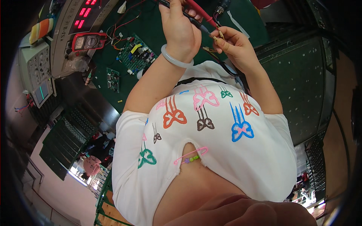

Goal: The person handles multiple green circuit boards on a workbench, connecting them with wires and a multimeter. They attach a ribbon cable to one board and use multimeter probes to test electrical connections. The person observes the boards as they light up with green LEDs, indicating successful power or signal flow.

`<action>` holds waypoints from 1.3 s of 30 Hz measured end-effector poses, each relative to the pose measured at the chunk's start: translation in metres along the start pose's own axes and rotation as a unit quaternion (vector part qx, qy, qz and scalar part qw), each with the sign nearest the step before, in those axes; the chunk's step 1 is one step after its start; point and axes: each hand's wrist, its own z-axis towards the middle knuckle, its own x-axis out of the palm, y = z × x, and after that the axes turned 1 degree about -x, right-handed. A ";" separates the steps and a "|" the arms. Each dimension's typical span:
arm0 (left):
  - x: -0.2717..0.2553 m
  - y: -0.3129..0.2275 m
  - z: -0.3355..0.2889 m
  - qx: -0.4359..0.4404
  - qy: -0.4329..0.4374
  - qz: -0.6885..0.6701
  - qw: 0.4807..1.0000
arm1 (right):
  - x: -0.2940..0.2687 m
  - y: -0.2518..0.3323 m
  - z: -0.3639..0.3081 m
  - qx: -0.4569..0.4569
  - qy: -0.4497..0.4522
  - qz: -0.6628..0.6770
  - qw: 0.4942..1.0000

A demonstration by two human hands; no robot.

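My left hand (181, 35), with a pale bangle at its wrist, is closed around a black test probe (193, 20) and a red test probe (201, 10). Both probes slant down toward my right hand (238, 48). Its thumb and fingers pinch a small pale connector (215, 38) on thin wires, and the probe tips reach the connector or stop very close to it. Whether the tips touch metal is too small to tell. Dark cable (226, 67) hangs below the right hand. The red multimeter (89, 42) lies to the left with its display lit.
A large green circuit board (136, 54) and a smaller board (113, 80) lie on the green bench, left of my arms. Beyond stand an instrument with red digits (83, 13) and an oscilloscope (36, 69). Loose red wires (128, 20) cross the bench. A dark perforated panel (290, 83) is at right.
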 end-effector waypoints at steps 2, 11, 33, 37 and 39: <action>0.002 0.002 -0.001 0.020 -0.011 0.008 1.000 | 0.001 0.000 -0.001 0.007 -0.013 -0.004 1.000; -0.001 0.015 -0.002 0.036 -0.012 -0.010 0.999 | 0.005 0.003 -0.001 0.017 -0.046 -0.032 0.998; -0.048 0.037 -0.001 -0.026 0.035 0.080 0.996 | -0.007 -0.002 0.015 0.099 0.064 -0.171 0.978; -0.069 0.031 -0.006 -0.067 0.141 0.117 0.981 | -0.013 0.023 0.021 0.087 0.016 -0.205 0.975; -0.087 0.018 -0.013 -0.084 0.165 0.101 0.978 | -0.011 0.042 0.027 0.059 0.020 -0.190 0.980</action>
